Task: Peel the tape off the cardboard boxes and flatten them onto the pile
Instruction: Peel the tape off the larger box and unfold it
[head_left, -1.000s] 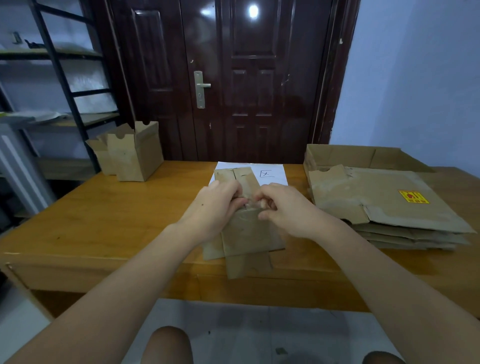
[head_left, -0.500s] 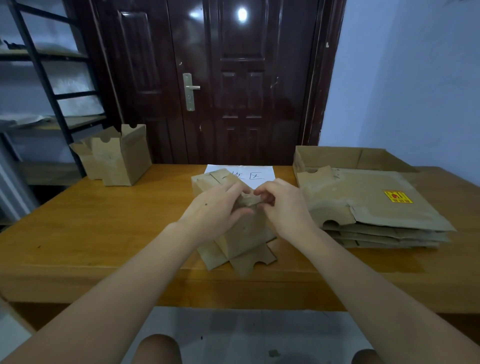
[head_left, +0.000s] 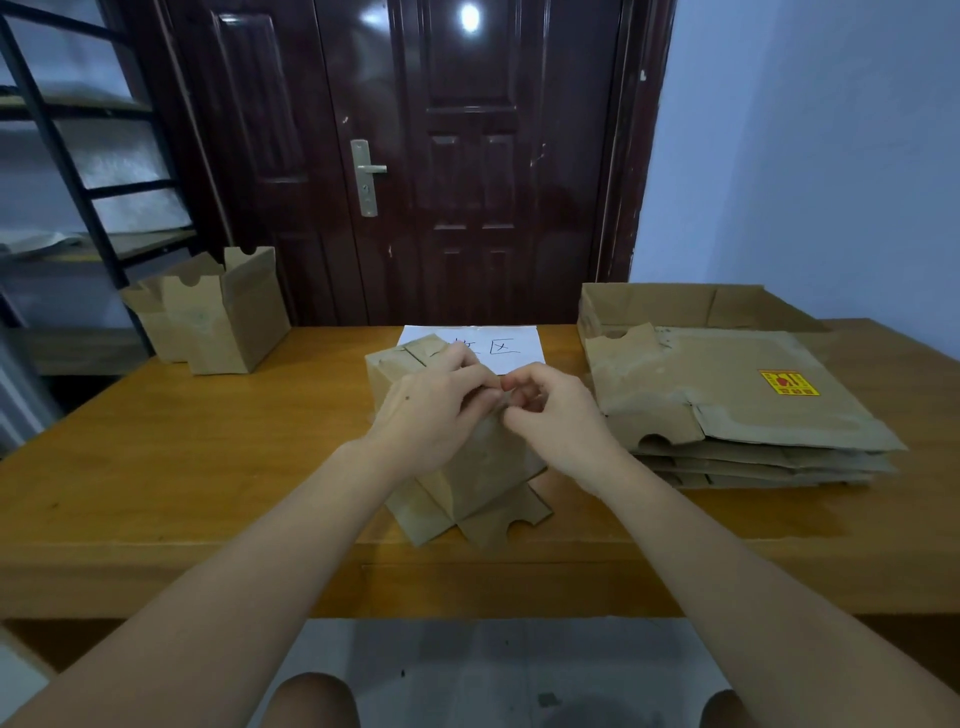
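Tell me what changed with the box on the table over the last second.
The box, lying flat a second ago, has been tipped up and turned under both hands. The left hand still holds it; the right hand keeps picking at its top edge. The flattened pile and the open boxes stayed put.

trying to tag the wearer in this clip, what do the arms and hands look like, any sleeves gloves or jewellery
Both arms are bare from the bottom edge of the picture up to the wrists, with no sleeves in view. The left hand and right hand wear no gloves, and no rings, watch or bracelet show. The left hand has one small dark dot on its back. The nails are too small to judge.
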